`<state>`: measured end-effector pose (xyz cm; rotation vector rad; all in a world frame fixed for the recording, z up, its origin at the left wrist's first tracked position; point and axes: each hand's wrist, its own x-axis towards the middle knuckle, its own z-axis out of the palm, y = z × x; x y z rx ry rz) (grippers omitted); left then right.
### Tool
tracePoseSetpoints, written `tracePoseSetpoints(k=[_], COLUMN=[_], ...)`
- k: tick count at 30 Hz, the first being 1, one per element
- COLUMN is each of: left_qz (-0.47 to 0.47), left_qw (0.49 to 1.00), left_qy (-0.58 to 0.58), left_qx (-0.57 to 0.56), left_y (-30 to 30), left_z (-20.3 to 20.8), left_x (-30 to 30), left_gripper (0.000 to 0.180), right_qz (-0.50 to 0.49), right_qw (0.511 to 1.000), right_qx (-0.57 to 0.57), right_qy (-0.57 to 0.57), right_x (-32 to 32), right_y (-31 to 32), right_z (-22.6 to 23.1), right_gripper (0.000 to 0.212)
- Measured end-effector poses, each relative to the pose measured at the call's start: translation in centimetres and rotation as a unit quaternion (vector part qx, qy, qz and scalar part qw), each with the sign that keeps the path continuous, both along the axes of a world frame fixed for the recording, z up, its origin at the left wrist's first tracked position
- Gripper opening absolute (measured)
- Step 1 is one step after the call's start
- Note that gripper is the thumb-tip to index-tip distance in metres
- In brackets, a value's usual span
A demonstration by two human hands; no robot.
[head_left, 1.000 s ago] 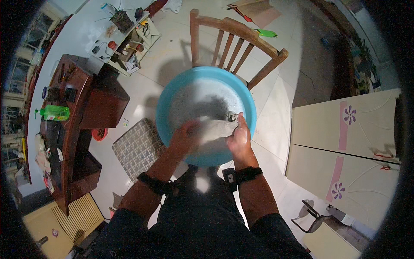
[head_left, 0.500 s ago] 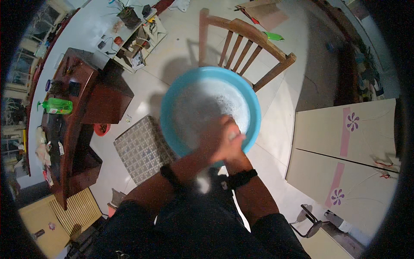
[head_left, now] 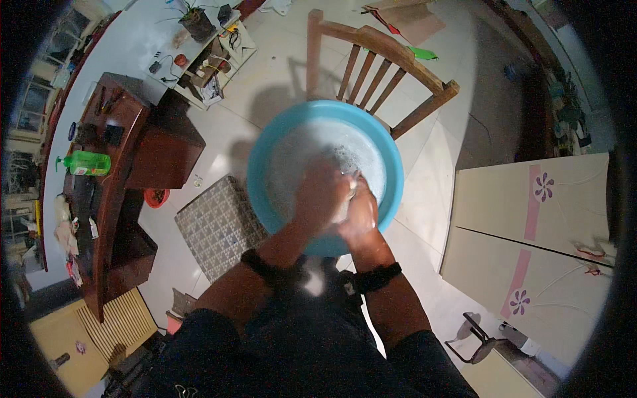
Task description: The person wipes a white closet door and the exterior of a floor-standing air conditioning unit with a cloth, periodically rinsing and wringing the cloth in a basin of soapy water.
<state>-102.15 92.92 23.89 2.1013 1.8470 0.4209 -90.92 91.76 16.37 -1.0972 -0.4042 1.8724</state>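
Note:
A round light-blue basin [head_left: 393,152] holds cloudy water with white suds [head_left: 302,142] and a patch of bubbles. Over its near part my two hands are pressed together. My left hand [head_left: 318,189], blurred by motion, has its fingers closed. Beside it, my right hand [head_left: 360,209] looks wet and curls inward against the left. Something small and pale shows between the two palms; whether it is cloth or lather I cannot make out. Both wrists carry dark bands.
The basin stands before a wooden chair [head_left: 371,40]. Left of it is a patterned stool [head_left: 215,229], then a dark red desk [head_left: 126,139] with a green pump bottle [head_left: 88,163]. A cream cabinet [head_left: 491,212] stands on the right.
My hands have shifted slightly left and farther over the basin. They were stacked closely and now lie more side by side, with a pale bit showing between them.

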Motion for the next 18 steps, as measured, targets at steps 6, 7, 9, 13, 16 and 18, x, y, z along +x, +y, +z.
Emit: tracePoseSetpoints(k=[6, 7, 9, 13, 16, 18], left_qz=[-0.004, 0.006, -0.014, 0.090, 0.022, -0.044], left_qw=[0.994, 0.998, 0.998, 0.922, 0.858, 0.868], left_qy=[0.034, -0.016, -0.050, -0.373, -0.508, -0.489], left_qx=[0.104, 0.060, 0.022, -0.044, -0.078, -0.078], left_y=[0.1, 0.4, 1.4, -1.4, -2.5, -2.8], left_z=[-2.4, 0.9, 0.6, -6.0, -4.9, -3.7], left_x=[-3.1, -3.2, -1.9, -5.8, -6.2, -6.9], left_gripper=[0.023, 0.020, 0.023, 0.030, 0.034, 0.038], right_qz=[0.104, 0.085, 0.127, -0.013, 0.043, 0.093], right_qw=[0.855, 0.852, 0.949, 0.993, 0.996, 0.990], right_qx=[0.411, 0.424, 0.259, -0.056, 0.010, 0.043], right_qy=[-0.300, -0.294, 0.125, 0.100, 0.081, 0.098], right_x=[-1.3, -0.5, 2.5, 0.0, 4.1, 4.6], right_y=[-0.7, -0.3, 1.5, 2.2, 1.4, 0.9], right_z=[4.4, 3.3, 0.3, 9.1, 8.4, 8.1], right_gripper=[0.056, 0.057, 0.057, 0.040, 0.038, 0.040])
